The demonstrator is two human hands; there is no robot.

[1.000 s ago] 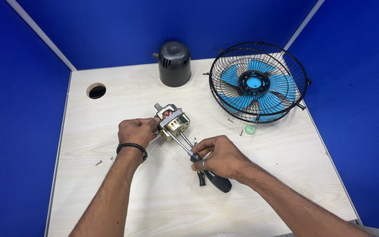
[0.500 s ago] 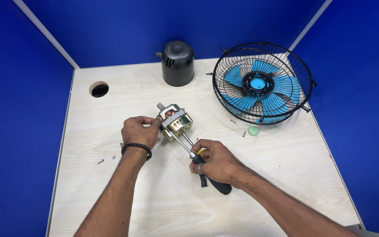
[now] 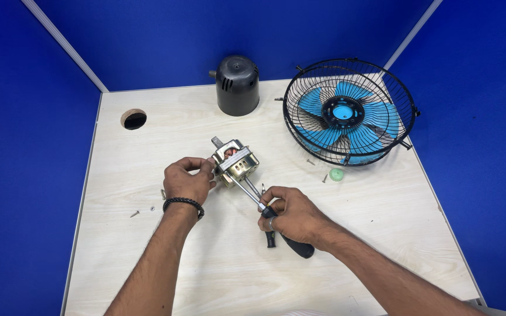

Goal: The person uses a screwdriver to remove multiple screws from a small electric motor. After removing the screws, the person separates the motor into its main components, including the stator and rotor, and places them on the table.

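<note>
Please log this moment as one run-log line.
left hand: holds motor | right hand: screwdriver on motor | table: fan, cover

workbench booth, blue partition walls (image 3: 323, 29), pale wooden table (image 3: 382, 234), dismantled fan parts

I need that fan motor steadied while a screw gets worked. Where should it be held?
Hold the motor by its boxy metal body, from its left side, as the left hand does. The flat sides give purchase, and the screwdriver in the right hand comes from lower right.

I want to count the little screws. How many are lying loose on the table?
4 screws: near the table's left edge, beside the left hand's wrist, two by the fan cage. Others may be hidden.
</note>
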